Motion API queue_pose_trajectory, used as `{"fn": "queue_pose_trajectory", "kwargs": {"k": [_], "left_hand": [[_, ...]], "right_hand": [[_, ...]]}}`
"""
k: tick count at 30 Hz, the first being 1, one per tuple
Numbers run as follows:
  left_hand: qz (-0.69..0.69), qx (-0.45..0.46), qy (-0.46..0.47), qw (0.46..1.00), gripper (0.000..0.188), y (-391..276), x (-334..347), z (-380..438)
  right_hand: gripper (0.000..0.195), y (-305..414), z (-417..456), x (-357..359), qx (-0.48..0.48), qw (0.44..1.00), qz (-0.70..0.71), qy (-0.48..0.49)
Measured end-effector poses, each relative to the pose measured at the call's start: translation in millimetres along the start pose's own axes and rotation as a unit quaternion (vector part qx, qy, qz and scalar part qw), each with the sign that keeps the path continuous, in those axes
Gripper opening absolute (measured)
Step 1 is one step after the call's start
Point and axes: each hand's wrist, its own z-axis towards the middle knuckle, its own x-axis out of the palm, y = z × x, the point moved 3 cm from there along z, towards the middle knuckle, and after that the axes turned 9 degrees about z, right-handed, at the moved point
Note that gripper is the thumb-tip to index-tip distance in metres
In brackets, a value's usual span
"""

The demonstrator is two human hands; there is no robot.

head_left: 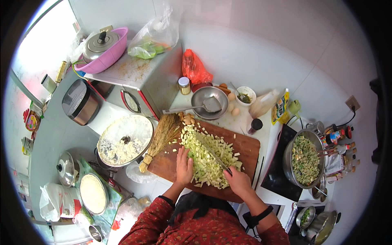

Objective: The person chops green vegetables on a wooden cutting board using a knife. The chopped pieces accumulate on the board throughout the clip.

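A heap of chopped pale green vegetable (pixel 200 165) covers the middle of a brown wooden cutting board (pixel 248 150). My right hand (pixel 240 182) grips the handle of a kitchen knife (pixel 212 153), whose blade slants up and left across the heap. At the heap's left edge my left hand (pixel 184 167) rests with its fingers apart, beside or on some of the pieces; it holds nothing that I can see. Part of the knife's edge is hidden among the pieces. A few loose bits lie on the bare wood around the heap.
A straw brush (pixel 160 139) touches the board's left side, near a large pan with doughy residue (pixel 118 150). Behind stand a metal bowl with a spatula (pixel 199 107), ginger (pixel 187 118) and eggs (pixel 235 111). On the right, a steel bowl of chopped filling (pixel 307 160) sits by a black cooktop (pixel 281 171).
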Motion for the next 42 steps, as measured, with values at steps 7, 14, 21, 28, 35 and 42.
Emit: {"fn": "queue_pose_trajectory", "kwargs": {"k": [7,14,21,28,35,42], "left_hand": [[-0.011,-0.028,-0.021,0.999,0.048,9.7,3.9,-2.3],[0.046,-0.039,-0.051,0.997,0.045,17.5,1.4,0.7],[0.055,-0.035,-0.071,0.995,0.050,24.6,4.4,-4.3],[0.112,-0.037,-0.078,0.990,0.051,21.5,4.6,9.2],[0.097,-0.037,-0.074,0.992,0.048,24.2,13.9,14.3],[0.175,-0.017,-0.099,0.979,0.046,10.8,18.5,2.3]], "right_hand": [[0.034,12.3,0.0,8.3,-0.019,1.000,-0.022,0.012],[0.035,35.8,0.9,4.3,-0.028,0.999,-0.002,0.017],[0.036,31.2,-3.4,-3.9,-0.040,0.999,0.006,0.001],[0.034,14.1,-6.7,-15.2,-0.005,1.000,0.001,-0.019],[0.031,-16.5,-10.4,-16.1,0.006,0.998,-0.001,-0.056],[0.031,-44.4,-15.8,-14.7,0.041,0.996,0.002,-0.076]]}}
